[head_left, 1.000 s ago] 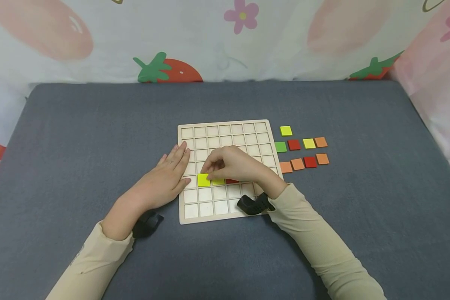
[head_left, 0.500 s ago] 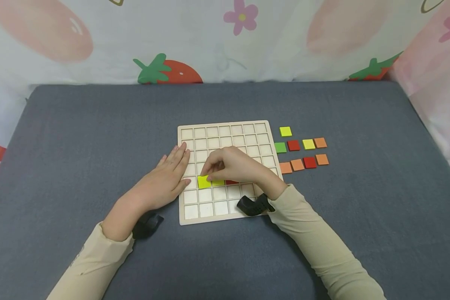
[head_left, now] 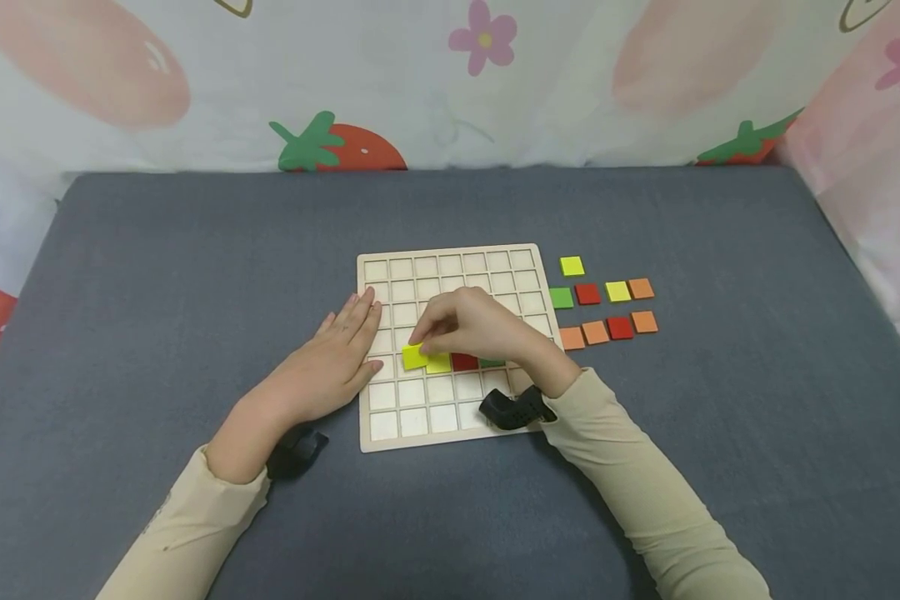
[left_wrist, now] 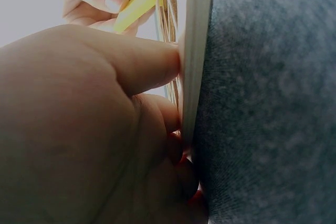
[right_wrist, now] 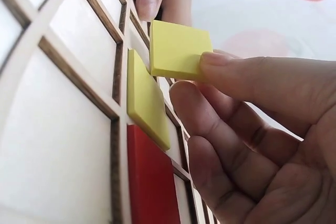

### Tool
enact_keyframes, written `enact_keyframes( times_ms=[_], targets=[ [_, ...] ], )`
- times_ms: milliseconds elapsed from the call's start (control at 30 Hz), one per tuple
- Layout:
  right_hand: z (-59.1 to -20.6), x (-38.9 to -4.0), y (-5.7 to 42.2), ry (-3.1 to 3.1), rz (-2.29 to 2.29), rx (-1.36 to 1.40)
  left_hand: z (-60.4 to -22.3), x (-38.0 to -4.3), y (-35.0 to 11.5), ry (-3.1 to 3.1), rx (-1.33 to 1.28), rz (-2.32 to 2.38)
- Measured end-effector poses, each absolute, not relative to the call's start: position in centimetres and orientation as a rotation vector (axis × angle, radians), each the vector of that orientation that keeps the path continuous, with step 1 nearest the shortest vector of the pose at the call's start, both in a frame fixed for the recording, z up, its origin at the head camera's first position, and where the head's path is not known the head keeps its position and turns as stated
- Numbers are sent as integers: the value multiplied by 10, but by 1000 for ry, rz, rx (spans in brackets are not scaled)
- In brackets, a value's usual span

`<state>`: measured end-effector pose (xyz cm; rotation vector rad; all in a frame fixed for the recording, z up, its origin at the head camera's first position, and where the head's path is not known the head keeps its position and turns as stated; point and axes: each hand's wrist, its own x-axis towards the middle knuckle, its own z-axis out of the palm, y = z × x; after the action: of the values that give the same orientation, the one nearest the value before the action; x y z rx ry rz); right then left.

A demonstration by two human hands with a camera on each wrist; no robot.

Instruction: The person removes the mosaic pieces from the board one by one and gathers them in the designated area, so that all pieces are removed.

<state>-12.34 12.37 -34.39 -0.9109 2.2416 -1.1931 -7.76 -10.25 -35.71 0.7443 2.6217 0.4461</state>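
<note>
My right hand (head_left: pixel 476 329) pinches a square yellow tile (right_wrist: pixel 178 48) between thumb and fingers. In the right wrist view the tile is tilted, one edge close over the wooden grid board (head_left: pixel 412 392). Beside it a second yellow tile (right_wrist: pixel 146 98) lies in a row on the board, followed by a red tile (right_wrist: pixel 152 177). A green tile (head_left: pixel 491 363) farther right is partly hidden under the right hand. My left hand (head_left: pixel 330 358) lies with straight fingers along the board's left edge; its thumb (left_wrist: pixel 152 66) touches the rim in the left wrist view.
Loose tiles lie right of the board on the grey cloth (head_left: pixel 720 375): yellow (head_left: pixel 572 266), green (head_left: pixel 561 297), red (head_left: pixel 588 294) and several orange ones (head_left: pixel 595 332) among them. A patterned curtain (head_left: pixel 555 100) hangs behind the table's far edge.
My right hand has shifted slightly right, and the yellow tile it pinches has lifted and turned. More of the red and green tiles shows. The left hand stays in place.
</note>
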Motion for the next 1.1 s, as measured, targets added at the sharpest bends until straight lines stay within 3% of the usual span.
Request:
enact_keyframes(
  times_ms=[1100],
  targets=[
    [-344,-119,166,2214,-1280,-842,-357,-75,-102,2648,772,458]
  ],
)
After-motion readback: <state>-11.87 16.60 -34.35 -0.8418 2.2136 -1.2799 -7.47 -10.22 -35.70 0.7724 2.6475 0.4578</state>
